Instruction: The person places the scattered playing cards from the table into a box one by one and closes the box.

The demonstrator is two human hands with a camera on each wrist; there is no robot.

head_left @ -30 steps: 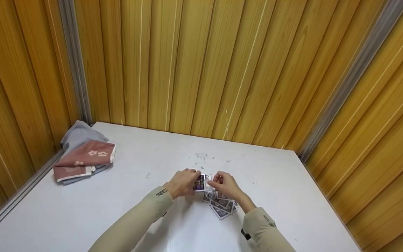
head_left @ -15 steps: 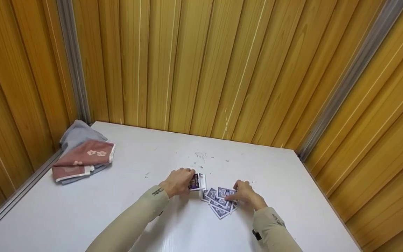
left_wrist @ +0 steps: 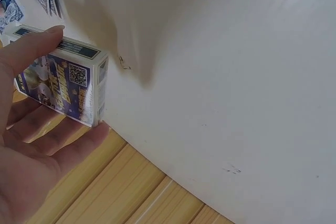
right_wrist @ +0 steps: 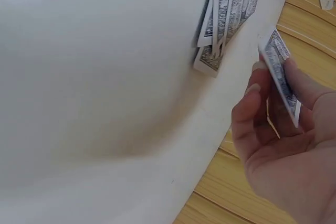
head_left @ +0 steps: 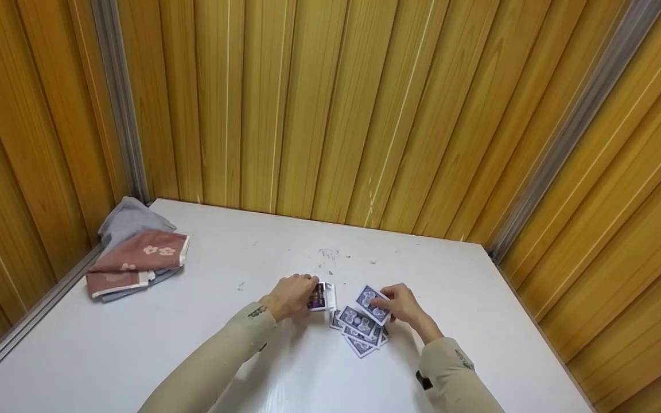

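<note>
From my remote feed I count two hands at work: the left hand [head_left: 292,295] grips a small white-and-purple cardboard card box [left_wrist: 65,88], thumb bent over its narrow top side and fingers beneath, while the right hand [head_left: 405,304] pinches a blue-and-white patterned playing card [head_left: 369,299] between thumb and fingers, just above the loose pile of white-bordered, blue-backed cards [head_left: 360,346] on the white tabletop [head_left: 193,355]. I make out at least four in that pile, but they overlap too much for me to count surely; the held piece looks like a single card, though I can't rule out another behind it. The box sits just left of the pile, partly covered by the hand; I see one square black-and-white QR code [left_wrist: 78,75] on its face, beside yellowish lettering too blurred to read. The left wrist view cuts off the cards at its top left corner, and the head view crops both light khaki sleeves [head_left: 216,355] at the bottom.
</note>
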